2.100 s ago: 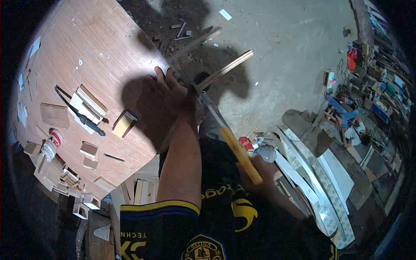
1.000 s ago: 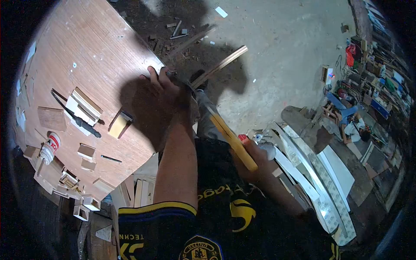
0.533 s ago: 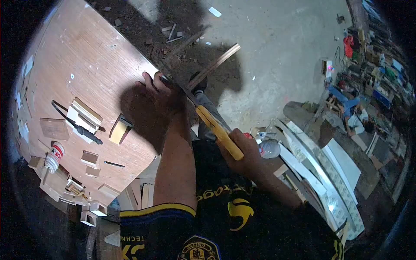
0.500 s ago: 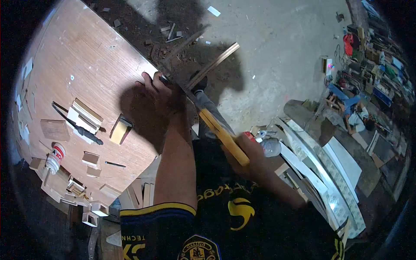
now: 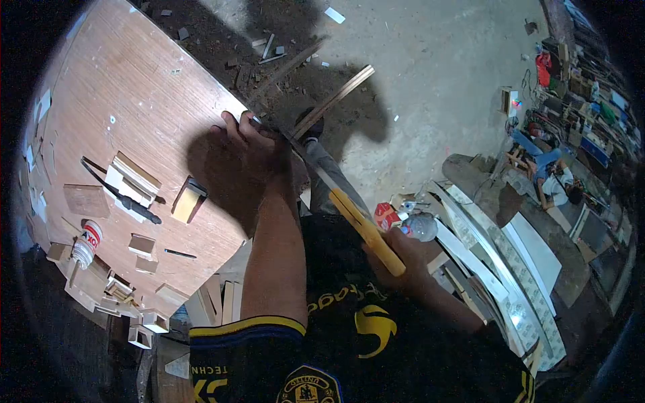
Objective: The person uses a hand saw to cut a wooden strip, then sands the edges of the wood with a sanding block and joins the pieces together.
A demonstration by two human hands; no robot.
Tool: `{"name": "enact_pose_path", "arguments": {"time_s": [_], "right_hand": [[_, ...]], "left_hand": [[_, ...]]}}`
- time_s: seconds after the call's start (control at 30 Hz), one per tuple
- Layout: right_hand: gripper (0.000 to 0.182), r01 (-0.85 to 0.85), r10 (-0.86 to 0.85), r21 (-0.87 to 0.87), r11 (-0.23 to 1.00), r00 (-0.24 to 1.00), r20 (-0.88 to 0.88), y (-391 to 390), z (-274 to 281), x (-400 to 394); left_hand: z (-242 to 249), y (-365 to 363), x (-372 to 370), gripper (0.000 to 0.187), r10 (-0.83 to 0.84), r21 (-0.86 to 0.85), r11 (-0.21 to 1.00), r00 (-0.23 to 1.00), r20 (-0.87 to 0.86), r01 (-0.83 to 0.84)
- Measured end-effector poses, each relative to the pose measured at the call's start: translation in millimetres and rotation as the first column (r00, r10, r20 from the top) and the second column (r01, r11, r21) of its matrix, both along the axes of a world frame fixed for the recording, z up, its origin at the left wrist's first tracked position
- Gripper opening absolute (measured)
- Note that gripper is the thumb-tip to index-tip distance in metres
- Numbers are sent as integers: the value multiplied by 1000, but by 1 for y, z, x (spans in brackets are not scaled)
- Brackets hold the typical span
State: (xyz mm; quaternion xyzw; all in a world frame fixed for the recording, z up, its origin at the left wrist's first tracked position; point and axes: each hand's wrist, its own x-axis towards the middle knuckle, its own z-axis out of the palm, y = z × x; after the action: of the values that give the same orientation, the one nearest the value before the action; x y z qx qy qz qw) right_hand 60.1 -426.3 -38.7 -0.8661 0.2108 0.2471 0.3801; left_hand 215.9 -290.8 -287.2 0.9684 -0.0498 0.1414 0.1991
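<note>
My right hand point(image 5: 406, 258) is wrapped round the yellow handle point(image 5: 366, 232) of a handsaw. Its narrow blade point(image 5: 316, 166) slants up and left to the table edge, beside my left hand. My left hand point(image 5: 259, 144) presses down at that edge with bent fingers, gripping a wooden strip point(image 5: 339, 97). The strip juts out past the edge over the floor, and its other end is hidden under my hand. Where the blade meets the strip lies in shadow by my fingers.
On the wooden table point(image 5: 161, 87) lie a glue bottle point(image 5: 86, 243), a black strap-like tool point(image 5: 124, 200), a pen point(image 5: 180, 254) and several small wooden pieces point(image 5: 141, 245). Long boards point(image 5: 497, 269) lean at right, near a plastic jug point(image 5: 422, 227). Another person point(image 5: 554, 185) sits low at far right.
My right hand has drawn the saw back, down and to the right. My left hand and the wooden strip stay almost where they were.
</note>
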Motion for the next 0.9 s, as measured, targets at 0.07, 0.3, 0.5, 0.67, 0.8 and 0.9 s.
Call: {"name": "enact_pose_path", "arguments": {"time_s": [0.07, 0.3, 0.5, 0.67, 0.8, 0.9], "right_hand": [[22, 47, -46, 18, 999, 999, -14, 9, -20, 18], [32, 68, -63, 81, 994, 995, -71, -6, 14, 4], [24, 152, -142, 115, 982, 986, -90, 11, -28, 25], [20, 59, -63, 62, 996, 996, 65, -5, 6, 1], [21, 167, -160, 110, 980, 985, -69, 9, -16, 24], [22, 157, -146, 119, 980, 985, -94, 6, -9, 27]], "left_hand": [[0, -1, -6, 47, 24, -14, 1000, 998, -59, -25], [6, -1, 2, 30, 27, -82, 996, 981, -192, -43], [17, -6, -1, 38, 69, -142, 983, 949, -308, -117], [0, -1, -2, 39, 54, -21, 998, 991, -125, -57], [7, 0, -2, 37, 24, 10, 1000, 986, -167, -23], [-13, 3, -7, 37, 0, -32, 999, 995, -96, -3]]}}
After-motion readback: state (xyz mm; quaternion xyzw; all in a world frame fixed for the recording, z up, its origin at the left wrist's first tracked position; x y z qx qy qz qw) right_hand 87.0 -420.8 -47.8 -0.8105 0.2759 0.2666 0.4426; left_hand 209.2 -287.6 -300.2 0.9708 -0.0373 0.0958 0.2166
